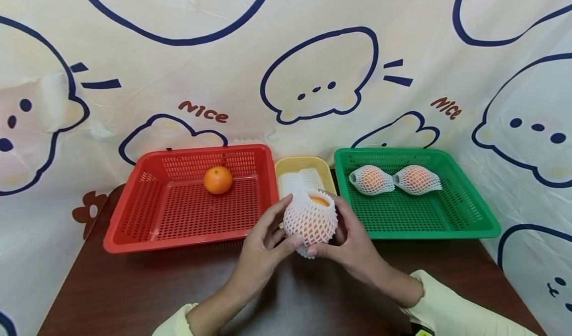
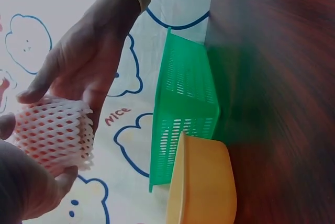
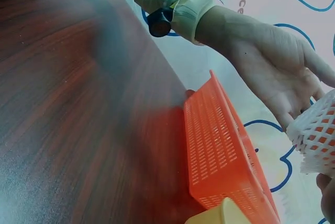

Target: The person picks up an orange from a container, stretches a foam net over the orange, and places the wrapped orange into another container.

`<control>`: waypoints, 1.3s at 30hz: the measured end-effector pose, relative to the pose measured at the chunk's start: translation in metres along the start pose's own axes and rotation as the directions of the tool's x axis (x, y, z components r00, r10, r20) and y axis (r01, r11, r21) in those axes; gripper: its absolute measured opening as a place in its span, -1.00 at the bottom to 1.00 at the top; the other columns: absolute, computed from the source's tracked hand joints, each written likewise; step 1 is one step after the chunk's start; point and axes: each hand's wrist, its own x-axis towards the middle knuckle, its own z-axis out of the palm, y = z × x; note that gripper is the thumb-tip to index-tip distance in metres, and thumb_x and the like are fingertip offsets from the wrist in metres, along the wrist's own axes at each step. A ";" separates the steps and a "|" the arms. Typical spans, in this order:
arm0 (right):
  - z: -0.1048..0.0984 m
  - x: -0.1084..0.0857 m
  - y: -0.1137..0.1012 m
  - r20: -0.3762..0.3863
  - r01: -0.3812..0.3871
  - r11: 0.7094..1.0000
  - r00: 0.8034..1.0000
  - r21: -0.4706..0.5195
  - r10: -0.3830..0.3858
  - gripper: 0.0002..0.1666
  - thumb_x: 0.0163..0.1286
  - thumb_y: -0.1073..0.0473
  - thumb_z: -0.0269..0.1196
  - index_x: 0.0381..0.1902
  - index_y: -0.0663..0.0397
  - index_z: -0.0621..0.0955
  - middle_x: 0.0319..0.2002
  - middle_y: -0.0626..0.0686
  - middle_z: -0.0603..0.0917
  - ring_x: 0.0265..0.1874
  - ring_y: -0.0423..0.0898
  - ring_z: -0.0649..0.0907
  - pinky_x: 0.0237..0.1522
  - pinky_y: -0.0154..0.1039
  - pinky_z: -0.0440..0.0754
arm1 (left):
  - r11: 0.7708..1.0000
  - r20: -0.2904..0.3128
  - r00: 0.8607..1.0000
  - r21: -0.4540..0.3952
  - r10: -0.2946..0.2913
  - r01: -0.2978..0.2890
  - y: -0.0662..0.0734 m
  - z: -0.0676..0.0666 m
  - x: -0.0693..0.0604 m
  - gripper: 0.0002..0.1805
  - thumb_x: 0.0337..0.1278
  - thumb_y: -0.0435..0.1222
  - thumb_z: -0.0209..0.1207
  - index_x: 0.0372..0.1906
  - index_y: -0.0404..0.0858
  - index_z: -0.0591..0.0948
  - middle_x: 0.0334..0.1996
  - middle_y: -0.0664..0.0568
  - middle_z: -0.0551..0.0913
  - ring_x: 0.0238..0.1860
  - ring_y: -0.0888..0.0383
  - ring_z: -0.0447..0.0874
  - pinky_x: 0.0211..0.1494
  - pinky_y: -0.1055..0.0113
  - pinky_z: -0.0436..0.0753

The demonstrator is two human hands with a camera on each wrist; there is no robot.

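Note:
An orange in a white foam net [image 1: 310, 222] is held up between both hands above the table's middle, with orange peel showing through the net's open top. My left hand [image 1: 263, 249] grips its left side, thumb on the near face. On the other side my right hand [image 1: 357, 251] grips it, thumb low on the front. In the left wrist view the netted orange [image 2: 52, 132] sits between the fingers of both hands. The right wrist view shows part of the net [image 3: 319, 135] at the right edge.
A red basket [image 1: 187, 239] at left holds one bare orange [image 1: 218, 180]. Behind the hands, a yellow tray [image 1: 330, 179] holds white foam nets [image 1: 292, 183]. At right, a green basket [image 1: 429, 235] contains two netted fruits [image 1: 372, 180]. A patterned cloth hangs behind.

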 end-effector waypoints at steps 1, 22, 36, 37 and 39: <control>0.000 0.000 0.000 -0.003 -0.004 1.000 1.000 -0.003 0.004 0.08 0.16 0.16 0.56 0.53 0.00 0.23 0.44 0.12 0.32 0.34 0.02 0.43 0.32 -0.47 0.50 | 1.000 -0.006 1.000 0.003 0.002 -0.002 0.000 0.000 0.000 -0.26 0.29 -0.31 0.35 0.52 -0.05 0.35 0.54 -0.05 0.30 0.52 -0.01 0.30 0.43 0.36 0.49; -0.056 0.004 -0.001 0.020 0.114 0.752 0.991 -0.649 -0.132 0.05 -0.01 0.09 0.66 0.41 -0.13 0.38 0.31 0.02 0.40 0.21 -0.09 0.46 0.15 0.04 0.66 | 0.921 0.015 0.998 0.385 0.061 -0.062 -0.010 0.011 0.007 -0.36 0.25 -0.30 0.38 0.41 -0.04 0.48 0.36 0.07 0.57 0.34 0.08 0.56 0.35 0.21 0.60; -0.179 0.036 0.041 0.081 0.048 0.396 0.994 -0.917 0.068 0.02 0.04 0.06 0.61 0.37 0.26 0.39 0.18 0.26 0.46 0.10 0.17 0.52 0.09 0.25 0.64 | 0.386 0.452 0.890 0.811 0.063 -0.439 -0.030 0.058 0.053 -0.48 0.46 -0.17 0.21 0.41 -0.23 0.48 0.30 -0.02 0.62 0.37 0.07 0.54 0.48 0.17 0.49; -0.181 0.035 0.043 0.100 0.067 0.374 0.993 -0.925 0.068 0.02 0.03 0.07 0.61 0.37 0.28 0.39 0.18 0.26 0.48 0.11 0.17 0.53 0.10 0.24 0.64 | 0.347 0.473 0.878 0.813 0.071 -0.467 -0.032 0.061 0.057 -0.48 0.46 -0.16 0.21 0.41 -0.23 0.48 0.30 -0.02 0.61 0.37 0.07 0.53 0.48 0.19 0.48; -0.185 0.034 0.044 0.137 0.107 0.324 0.988 -0.940 0.072 -0.01 0.02 0.10 0.62 0.33 0.29 0.41 0.17 0.25 0.50 0.12 0.18 0.55 0.11 0.22 0.64 | 0.291 0.510 0.858 0.812 0.065 -0.505 -0.036 0.068 0.066 -0.47 0.46 -0.15 0.21 0.42 -0.23 0.47 0.32 -0.03 0.59 0.39 0.07 0.51 0.50 0.22 0.47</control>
